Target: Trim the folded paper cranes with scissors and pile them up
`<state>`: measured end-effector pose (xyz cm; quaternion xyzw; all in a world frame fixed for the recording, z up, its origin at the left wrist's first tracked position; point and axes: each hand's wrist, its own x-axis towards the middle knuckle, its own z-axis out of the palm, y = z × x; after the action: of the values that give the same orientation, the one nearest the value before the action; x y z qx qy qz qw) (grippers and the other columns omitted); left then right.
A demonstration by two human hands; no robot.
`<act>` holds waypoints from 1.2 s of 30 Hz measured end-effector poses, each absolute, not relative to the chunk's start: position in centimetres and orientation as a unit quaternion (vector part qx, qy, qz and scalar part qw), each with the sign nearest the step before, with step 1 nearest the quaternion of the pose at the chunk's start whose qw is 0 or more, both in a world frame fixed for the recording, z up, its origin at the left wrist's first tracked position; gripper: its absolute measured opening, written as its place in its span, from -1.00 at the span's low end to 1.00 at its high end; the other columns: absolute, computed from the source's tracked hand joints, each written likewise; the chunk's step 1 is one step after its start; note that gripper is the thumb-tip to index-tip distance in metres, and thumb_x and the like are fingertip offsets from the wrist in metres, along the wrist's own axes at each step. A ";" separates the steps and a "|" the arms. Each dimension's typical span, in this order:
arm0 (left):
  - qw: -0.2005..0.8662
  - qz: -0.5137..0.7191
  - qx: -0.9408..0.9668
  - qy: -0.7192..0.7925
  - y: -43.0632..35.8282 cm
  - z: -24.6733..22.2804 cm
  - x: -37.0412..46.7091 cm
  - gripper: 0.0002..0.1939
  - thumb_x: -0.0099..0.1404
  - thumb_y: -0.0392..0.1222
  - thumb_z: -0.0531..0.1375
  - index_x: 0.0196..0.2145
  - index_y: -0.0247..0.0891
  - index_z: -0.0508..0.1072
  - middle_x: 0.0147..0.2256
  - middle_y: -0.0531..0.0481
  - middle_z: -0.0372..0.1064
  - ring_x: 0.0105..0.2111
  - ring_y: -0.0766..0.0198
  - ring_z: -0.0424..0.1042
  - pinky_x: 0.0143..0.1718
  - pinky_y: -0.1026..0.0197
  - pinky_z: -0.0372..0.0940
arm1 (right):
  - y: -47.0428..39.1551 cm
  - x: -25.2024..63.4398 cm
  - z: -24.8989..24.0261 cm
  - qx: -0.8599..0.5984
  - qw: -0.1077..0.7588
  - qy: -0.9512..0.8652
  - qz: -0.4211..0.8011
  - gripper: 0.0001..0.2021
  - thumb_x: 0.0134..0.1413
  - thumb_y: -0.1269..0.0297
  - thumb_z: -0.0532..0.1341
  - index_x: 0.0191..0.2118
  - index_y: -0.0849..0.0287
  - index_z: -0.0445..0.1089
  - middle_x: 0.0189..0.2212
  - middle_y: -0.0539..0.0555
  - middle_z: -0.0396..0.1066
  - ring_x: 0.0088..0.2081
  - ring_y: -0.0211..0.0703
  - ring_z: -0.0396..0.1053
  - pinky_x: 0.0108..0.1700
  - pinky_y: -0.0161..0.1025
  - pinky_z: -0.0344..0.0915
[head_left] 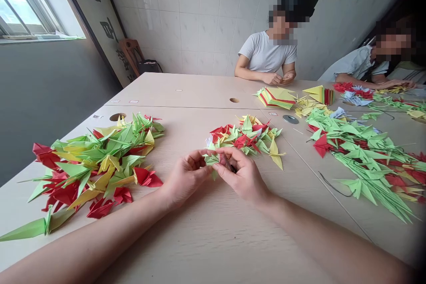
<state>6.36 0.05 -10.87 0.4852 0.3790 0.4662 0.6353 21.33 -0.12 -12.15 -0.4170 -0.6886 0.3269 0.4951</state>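
My left hand (191,173) pinches a small green folded-paper crane (211,159) just over the table's middle. Thumb and fingers of my right hand (241,173) close on its other side, with a dark thin object (231,167) partly hidden between them. I cannot make out what that dark thing is. Right behind my hands lies a small heap of red, green and yellow paper cranes (245,135). A larger pile of folded cranes (100,159) spreads to the left of my left arm.
Strung green and red cranes (362,155) with dark cord lie at the right. Stacks of coloured paper (276,97) stand farther back, near a round metal disc (290,119). Two people sit across the table (186,230); one wears a white shirt (266,51).
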 end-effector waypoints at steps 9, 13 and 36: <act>0.626 0.444 0.507 0.393 -0.2 -10.7 6.3 -0.56 0.04 -0.26 0.25 -0.08 -0.27 0.33 -0.55 0.13 0.20 -0.51 0.40 0.20 -0.45 0.30 0.16 | -0.2 21.3 -11.5 -0.419 0.485 -0.735 0.219 -0.96 -0.01 0.38 0.17 -0.37 0.18 0.34 -0.47 0.01 0.31 -0.43 -0.24 0.28 -0.37 -0.29 0.28; 0.600 0.454 0.534 0.385 -0.3 -11.1 6.1 -0.58 0.10 -0.26 0.20 -0.06 -0.20 0.25 -0.43 0.07 0.25 -0.52 0.43 0.19 -0.51 0.34 0.12 | 1.0 22.1 -11.2 -0.474 0.532 -0.654 0.254 -0.89 0.04 0.25 0.16 -0.38 0.18 0.31 -0.54 -0.03 0.27 -0.56 -0.31 0.21 -0.52 -0.35 0.21; -0.053 0.074 0.784 0.614 4.8 -4.7 -4.0 -0.76 0.03 -0.23 0.12 -0.31 -0.18 0.50 -0.28 -0.16 0.39 -0.25 0.01 0.32 -0.28 0.10 0.19 | 0.7 22.1 -12.5 -0.326 0.377 -0.859 0.119 -0.85 0.00 0.53 0.08 -0.35 0.17 0.32 -0.41 0.07 0.38 -0.37 -0.18 0.33 -0.32 -0.26 0.28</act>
<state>-4.03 4.76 -4.68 0.7843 0.6137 0.0736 -0.0532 22.09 0.66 -12.48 -0.3263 -0.8586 0.1185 0.3772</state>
